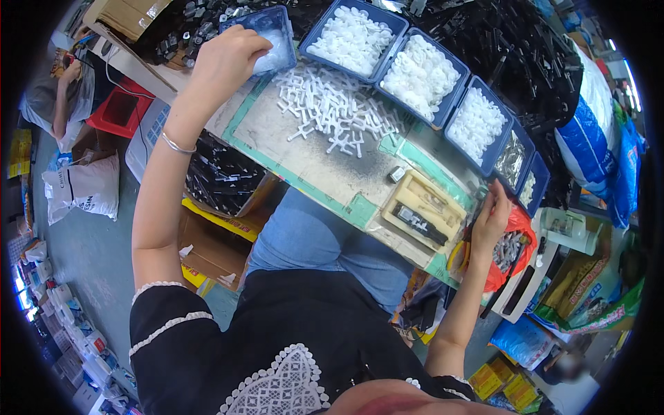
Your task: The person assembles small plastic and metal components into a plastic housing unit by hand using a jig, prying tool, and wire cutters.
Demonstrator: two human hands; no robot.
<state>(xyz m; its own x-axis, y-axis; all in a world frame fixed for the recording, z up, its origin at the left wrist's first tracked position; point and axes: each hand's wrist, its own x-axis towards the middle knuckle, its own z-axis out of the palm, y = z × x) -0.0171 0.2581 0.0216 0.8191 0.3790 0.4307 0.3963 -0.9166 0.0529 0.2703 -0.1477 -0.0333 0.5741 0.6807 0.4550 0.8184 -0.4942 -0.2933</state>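
My left hand [230,57] is over a small blue tray [278,43] with a whitish, shiny layer inside. Its fingers are curled together, and anything between them is hidden. My right hand [492,218] is at the table's right end, beside the small blue bins and a red plastic bag [523,225] of grey cylindrical parts. Those fingers are bent together; I cannot make out what they hold. Between the hands lies a cream fixture block [446,202] with a black part [420,223] in its recess. A small metallic block [396,173] sits at its corner.
White cross-shaped plastic pieces [325,104] are heaped on the worktable [277,142]. Blue bins of white parts [420,75] curve along the far side, with black parts [512,48] piled behind. A box of black parts [225,173] stands below. Another person [59,97] sits at far left.
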